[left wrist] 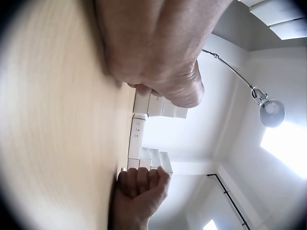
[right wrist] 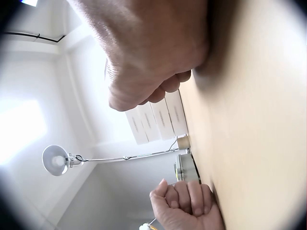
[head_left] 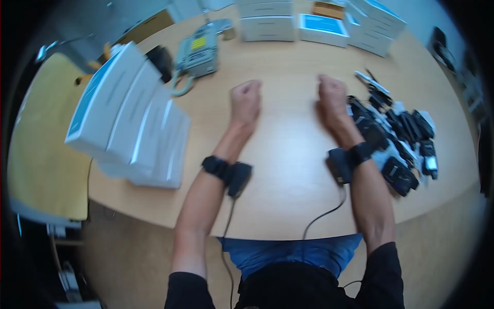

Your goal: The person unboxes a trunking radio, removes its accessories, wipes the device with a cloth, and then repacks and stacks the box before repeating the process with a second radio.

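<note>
Both hands rest on the wooden table (head_left: pixel 288 180) with the fingers curled into fists and nothing held. The left hand (head_left: pixel 246 103) lies left of centre, to the right of a tall stack of white boxes (head_left: pixel 139 118) and near a desk phone (head_left: pixel 198 54). Across from it, the right hand (head_left: pixel 333 97) sits just left of a pile of small black devices (head_left: pixel 399 129). In the left wrist view the left hand (left wrist: pixel 153 48) fills the top, and the right hand's curled fingers show below. From the right wrist, the left hand (right wrist: pixel 187 206) appears with its fingers folded in.
White boxes (head_left: pixel 267 28) stand stacked at the far edge, beside more boxes (head_left: pixel 370 31) and one box with a blue top (head_left: pixel 324 28). A metal desk lamp (left wrist: pixel 272 112) rises behind. Beyond the table's left side is a yellow chair (head_left: pixel 46 139). Cables (head_left: pixel 324 212) trail from both wrist cameras.
</note>
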Tool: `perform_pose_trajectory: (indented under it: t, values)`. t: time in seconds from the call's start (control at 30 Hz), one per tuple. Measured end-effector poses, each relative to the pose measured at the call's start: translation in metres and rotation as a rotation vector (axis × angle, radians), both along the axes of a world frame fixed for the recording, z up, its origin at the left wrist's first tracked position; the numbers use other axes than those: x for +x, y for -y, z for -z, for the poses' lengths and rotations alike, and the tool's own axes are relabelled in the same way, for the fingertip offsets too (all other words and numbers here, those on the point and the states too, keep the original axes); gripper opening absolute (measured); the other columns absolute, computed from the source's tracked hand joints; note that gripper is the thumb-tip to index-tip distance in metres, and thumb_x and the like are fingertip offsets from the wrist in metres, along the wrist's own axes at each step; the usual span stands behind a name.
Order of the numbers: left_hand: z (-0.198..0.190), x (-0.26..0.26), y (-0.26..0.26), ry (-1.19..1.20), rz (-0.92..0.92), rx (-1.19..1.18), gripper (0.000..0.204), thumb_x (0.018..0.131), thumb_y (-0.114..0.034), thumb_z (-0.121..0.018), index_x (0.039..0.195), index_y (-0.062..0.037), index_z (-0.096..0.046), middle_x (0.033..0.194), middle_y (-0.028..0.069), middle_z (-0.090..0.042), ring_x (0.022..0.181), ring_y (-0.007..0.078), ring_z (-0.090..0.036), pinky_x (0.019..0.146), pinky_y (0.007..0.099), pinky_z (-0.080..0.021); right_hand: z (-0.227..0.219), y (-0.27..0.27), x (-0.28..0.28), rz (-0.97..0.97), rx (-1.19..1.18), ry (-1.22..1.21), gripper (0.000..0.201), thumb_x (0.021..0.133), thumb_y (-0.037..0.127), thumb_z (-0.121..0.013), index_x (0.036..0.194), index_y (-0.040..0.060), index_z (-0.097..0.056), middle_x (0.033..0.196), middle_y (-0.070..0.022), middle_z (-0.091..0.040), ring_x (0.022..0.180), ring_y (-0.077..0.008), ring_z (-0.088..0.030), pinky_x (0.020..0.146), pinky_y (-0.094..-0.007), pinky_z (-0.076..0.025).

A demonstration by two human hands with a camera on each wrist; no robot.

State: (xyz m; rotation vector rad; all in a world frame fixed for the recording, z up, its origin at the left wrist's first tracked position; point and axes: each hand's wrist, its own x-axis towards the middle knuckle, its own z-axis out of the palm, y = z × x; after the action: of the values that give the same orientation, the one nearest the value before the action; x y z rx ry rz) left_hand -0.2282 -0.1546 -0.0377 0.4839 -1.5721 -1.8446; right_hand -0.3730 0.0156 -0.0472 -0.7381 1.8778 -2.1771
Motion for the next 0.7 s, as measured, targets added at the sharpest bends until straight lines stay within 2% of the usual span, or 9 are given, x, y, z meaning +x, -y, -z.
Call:
perform_pose_trajectory:
  t: [0.1,0.2,0.3,0.4,0.5,0.57,0.6,0.67,0.7]
  values:
    - [-0.005,0.002,-0.005,-0.025,-0.037,0.017,0.036,0.099,-0.019,-0.061,0.067,-0.017,-0.046,0.054,-0.0085,-0.037,0.04,0.0043,-0.032,0.037,0.0256,-0.022,-0.006,-0.004,-0.01,0.002,-0.014,0.103,0.044,0.103,0.029,-0.059,0.063,0.0133,-0.048,0.059,0.0068,-0.041,0.054,-0.0052,-0.033,0.049,-0.0278,-0.026]
    - [0.002,0.003,0.002,-0.059,0.012,0.005,0.039,0.098,-0.018,-0.062,0.063,-0.0164,-0.045,0.053,-0.0092,-0.038,0.04,0.0032,-0.031,0.038,0.0258,-0.019,-0.005,-0.005,-0.01,-0.036,0.014,0.027,0.044,0.103,0.029,-0.059,0.063,0.0136,-0.049,0.058,0.007,-0.042,0.052,-0.0049,-0.034,0.049,-0.0267,-0.026]
    - [0.0,0.01,0.014,-0.045,-0.038,-0.184,0.042,0.097,-0.018,-0.063,0.06,-0.0126,-0.045,0.054,-0.009,-0.039,0.044,0.004,-0.03,0.042,0.0268,-0.02,-0.002,-0.005,-0.013,-0.053,0.035,0.005,0.046,0.103,0.03,-0.059,0.063,0.0138,-0.046,0.058,0.0071,-0.04,0.052,-0.0049,-0.033,0.048,-0.027,-0.025]
    - [-0.005,0.019,0.03,-0.017,-0.194,-0.496,0.043,0.094,-0.014,-0.064,0.06,-0.0029,-0.039,0.057,-0.0054,-0.034,0.059,0.0035,-0.03,0.049,0.0301,-0.025,-0.01,-0.006,-0.008,-0.018,0.039,-0.014,0.047,0.102,0.03,-0.063,0.062,0.0136,-0.043,0.06,0.0075,-0.038,0.055,-0.0045,-0.032,0.051,-0.0263,-0.025]
    - [-0.002,0.024,0.035,0.06,-0.278,-0.437,0.043,0.094,-0.017,-0.064,0.061,-0.0002,-0.043,0.052,-0.0029,-0.04,0.051,0.0079,-0.038,0.048,0.0366,-0.029,0.001,-0.006,-0.012,0.016,0.076,-0.068,0.046,0.1,0.028,-0.066,0.063,0.0123,-0.043,0.062,0.0073,-0.039,0.059,-0.0043,-0.032,0.054,-0.0261,-0.027]
    - [-0.009,0.022,0.03,0.297,-0.542,-0.671,0.041,0.097,-0.032,-0.066,0.073,0.0009,-0.061,0.059,0.0018,-0.057,0.061,0.0174,-0.058,0.061,0.0391,-0.045,-0.002,-0.003,-0.01,0.05,0.125,-0.157,0.047,0.099,0.027,-0.067,0.062,0.0111,-0.042,0.06,0.0076,-0.037,0.058,-0.005,-0.031,0.054,-0.0273,-0.026]
    - [-0.016,0.019,0.031,0.29,-0.544,-0.674,0.041,0.097,-0.032,-0.066,0.073,0.0009,-0.061,0.059,0.0018,-0.057,0.061,0.0174,-0.058,0.061,0.0391,-0.045,-0.004,-0.001,-0.01,0.052,0.12,-0.164,0.047,0.099,0.027,-0.067,0.062,0.0111,-0.042,0.06,0.0076,-0.037,0.058,-0.005,-0.031,0.054,-0.0273,-0.026]
    - [-0.021,0.014,0.034,-0.137,-1.087,-1.315,0.056,0.099,-0.052,-0.061,0.099,0.0027,-0.071,0.083,0.0098,-0.072,0.089,0.027,-0.069,0.086,0.0409,-0.052,-0.016,0.004,0.005,0.103,-0.074,-0.321,0.031,0.102,0.035,-0.062,0.099,0.0057,-0.056,0.093,-0.004,-0.055,0.086,-0.0111,-0.052,0.073,-0.0282,-0.043]
    - [-0.019,0.013,0.03,-0.132,-1.08,-1.314,0.056,0.099,-0.052,-0.061,0.099,0.0027,-0.071,0.083,0.0098,-0.072,0.089,0.027,-0.069,0.086,0.0409,-0.052,-0.016,0.002,0.011,0.131,-0.166,-0.393,0.039,0.103,0.04,-0.06,0.118,0.003,-0.063,0.11,-0.0098,-0.065,0.099,-0.0141,-0.062,0.082,-0.0286,-0.052]
